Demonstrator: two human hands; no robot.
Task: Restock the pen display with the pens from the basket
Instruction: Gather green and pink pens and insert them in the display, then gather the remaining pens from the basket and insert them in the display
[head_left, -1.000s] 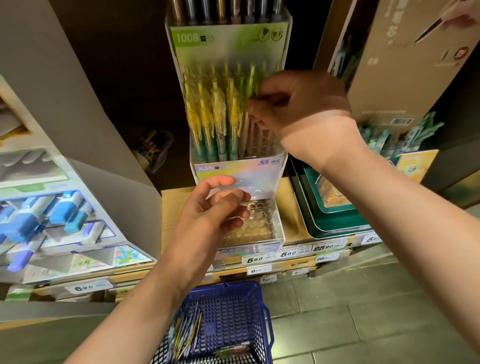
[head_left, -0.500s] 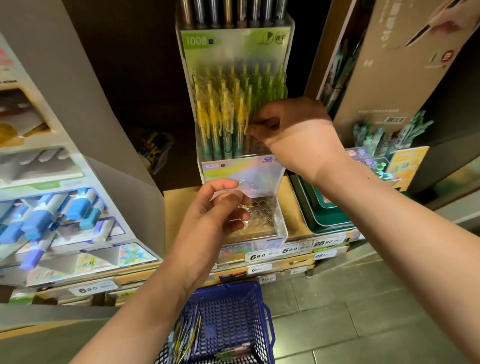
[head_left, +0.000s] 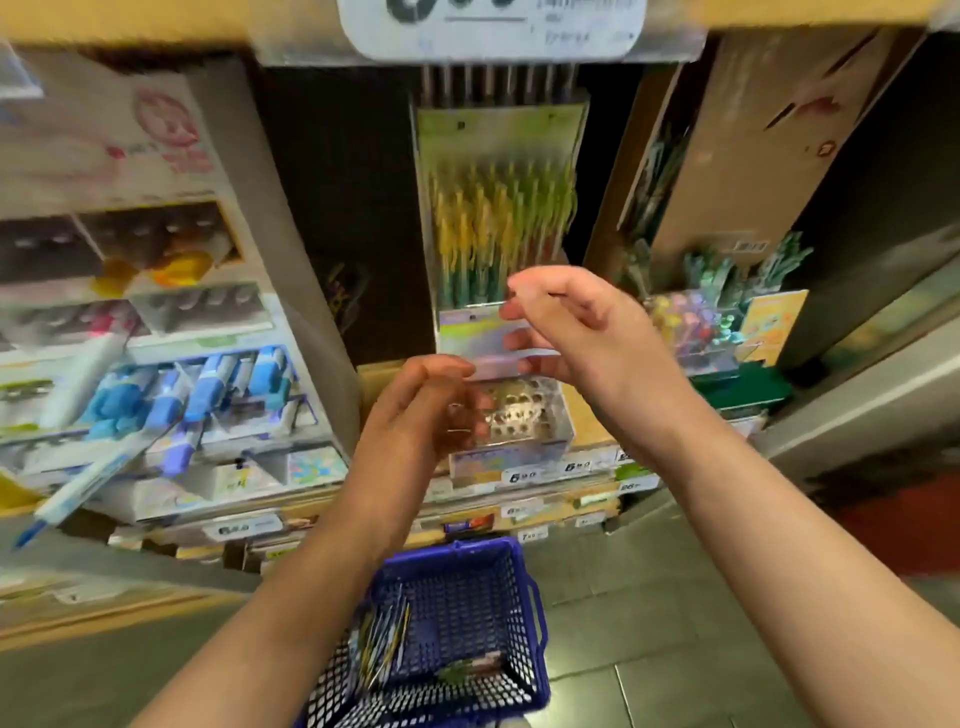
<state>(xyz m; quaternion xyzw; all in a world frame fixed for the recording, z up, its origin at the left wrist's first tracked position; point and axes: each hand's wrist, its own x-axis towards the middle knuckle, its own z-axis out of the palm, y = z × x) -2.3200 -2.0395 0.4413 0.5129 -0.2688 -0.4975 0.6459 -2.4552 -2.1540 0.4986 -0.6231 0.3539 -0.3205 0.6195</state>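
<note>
Blue plastic, the basket (head_left: 467, 613) sits on the floor (head_left: 675, 649) at the near edge. A few pens (head_left: 387, 642) lie along its left side and one or two more at its near wall. Beyond it the display (head_left: 498, 156) stands on the shelf (head_left: 587, 415). Its far tier is packed with stocked pens (head_left: 483, 228) in yellow and green, while the near tier (head_left: 524, 415) shows rows of bare holes.

The right hand (head_left: 582, 327) hovers in front of the label strip (head_left: 467, 332) between the tiers, its fingers loosely curled with no pen visible in them. The left hand (head_left: 415, 410) is just left of the near tier with its fingers curled, and blur hides whether it holds anything.

The best move is probably to reach down into the basket and gather several pens at once. Each one then goes upright into a bare hole, tip first, without knocking the filled rows.
</note>
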